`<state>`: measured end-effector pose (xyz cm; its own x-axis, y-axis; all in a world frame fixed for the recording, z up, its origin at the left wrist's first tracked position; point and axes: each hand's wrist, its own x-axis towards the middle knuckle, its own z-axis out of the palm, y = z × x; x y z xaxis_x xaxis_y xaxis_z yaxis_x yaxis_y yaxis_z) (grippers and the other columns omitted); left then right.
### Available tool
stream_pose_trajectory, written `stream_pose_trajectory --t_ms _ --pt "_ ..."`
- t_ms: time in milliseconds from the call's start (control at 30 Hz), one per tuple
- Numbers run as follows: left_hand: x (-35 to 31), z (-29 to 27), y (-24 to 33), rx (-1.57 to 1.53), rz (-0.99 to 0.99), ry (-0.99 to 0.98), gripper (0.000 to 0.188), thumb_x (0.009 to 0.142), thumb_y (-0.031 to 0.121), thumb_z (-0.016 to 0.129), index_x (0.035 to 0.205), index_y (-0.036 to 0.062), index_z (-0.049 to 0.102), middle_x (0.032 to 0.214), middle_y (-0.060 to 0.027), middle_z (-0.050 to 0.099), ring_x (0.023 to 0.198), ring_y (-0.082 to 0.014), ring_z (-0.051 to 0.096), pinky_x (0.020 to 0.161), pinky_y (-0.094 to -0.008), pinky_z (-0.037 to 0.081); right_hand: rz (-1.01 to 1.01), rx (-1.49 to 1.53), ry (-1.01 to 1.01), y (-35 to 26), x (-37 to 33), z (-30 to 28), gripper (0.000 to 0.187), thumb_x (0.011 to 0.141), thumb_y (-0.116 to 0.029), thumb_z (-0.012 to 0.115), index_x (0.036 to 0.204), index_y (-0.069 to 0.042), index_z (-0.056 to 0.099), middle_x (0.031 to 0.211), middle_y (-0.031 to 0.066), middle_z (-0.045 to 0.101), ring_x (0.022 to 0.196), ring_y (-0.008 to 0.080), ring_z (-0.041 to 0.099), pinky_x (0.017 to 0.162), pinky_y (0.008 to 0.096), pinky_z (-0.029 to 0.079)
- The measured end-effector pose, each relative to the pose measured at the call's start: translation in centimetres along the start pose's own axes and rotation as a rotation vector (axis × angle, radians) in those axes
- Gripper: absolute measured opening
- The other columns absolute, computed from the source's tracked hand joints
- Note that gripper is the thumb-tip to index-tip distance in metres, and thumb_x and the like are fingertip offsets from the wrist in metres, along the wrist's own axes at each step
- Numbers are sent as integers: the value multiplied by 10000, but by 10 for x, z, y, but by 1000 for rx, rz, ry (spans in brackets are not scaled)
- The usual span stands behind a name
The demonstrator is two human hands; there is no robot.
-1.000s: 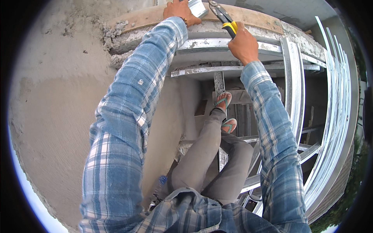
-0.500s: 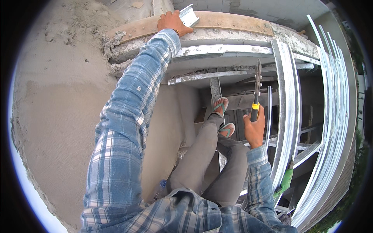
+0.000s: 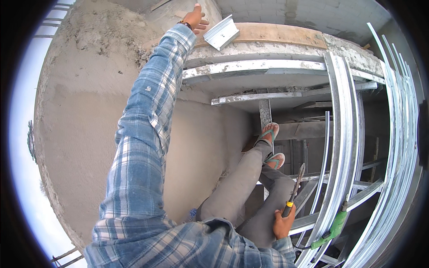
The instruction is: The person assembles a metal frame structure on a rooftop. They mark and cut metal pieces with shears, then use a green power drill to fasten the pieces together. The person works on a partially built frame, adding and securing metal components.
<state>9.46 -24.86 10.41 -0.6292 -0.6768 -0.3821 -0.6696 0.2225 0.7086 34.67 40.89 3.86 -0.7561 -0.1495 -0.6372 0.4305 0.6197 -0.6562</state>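
My left arm stretches toward the far left. The left hand [image 3: 195,19] is open with fingers spread over the concrete, holding nothing. Just right of it, a short piece of silver metal channel [image 3: 221,32] rests by the end of a wooden plank [image 3: 279,34] on the ledge. Low beside my right thigh, my right hand [image 3: 284,222] grips what look like tin snips [image 3: 293,195], with dark handles and a yellow band. Their jaws point up and away from me.
Long steel channels [image 3: 342,134] run along my right, beside a bundle of thin metal strips [image 3: 395,134]. A green corded power tool [image 3: 331,232] lies among them. Gaps open below the frame. My sandalled feet [image 3: 271,134] stand on narrow members. A plastered wall [image 3: 89,134] rises on the left.
My left hand has let go of the metal channel piece and moved farther up and away. My right hand has lowered toward my body with the snips. The whole view has shifted.
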Motion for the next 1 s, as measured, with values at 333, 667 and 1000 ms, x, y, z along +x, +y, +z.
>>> stream_pose_trajectory --t_ms 333,667,1000 --pt "-13 31 -30 676 462 242 1099 683 676 730 1493 47 336 1416 -290 446 1309 -397 471 1060 -450 420 -67 -23 21 -33 26 -6 452 789 -111 672 1191 8 502 924 130 579 871 265 580 814 372 454" --pt "-72 91 -10 456 510 232 876 724 364 796 1409 -24 411 1338 -238 527 1245 -322 523 1042 -421 429 -2 178 124 -24 44 39 515 804 -151 691 1249 11 489 965 176 623 929 338 626 842 408 470" --pt "-274 232 -86 -883 -402 -580 604 929 375 572 1404 27 434 1319 -132 557 1188 -249 543 997 -451 415 413 1268 -310 -45 195 79 380 872 -172 687 1184 -53 506 863 50 566 737 112 543 591 255 446"
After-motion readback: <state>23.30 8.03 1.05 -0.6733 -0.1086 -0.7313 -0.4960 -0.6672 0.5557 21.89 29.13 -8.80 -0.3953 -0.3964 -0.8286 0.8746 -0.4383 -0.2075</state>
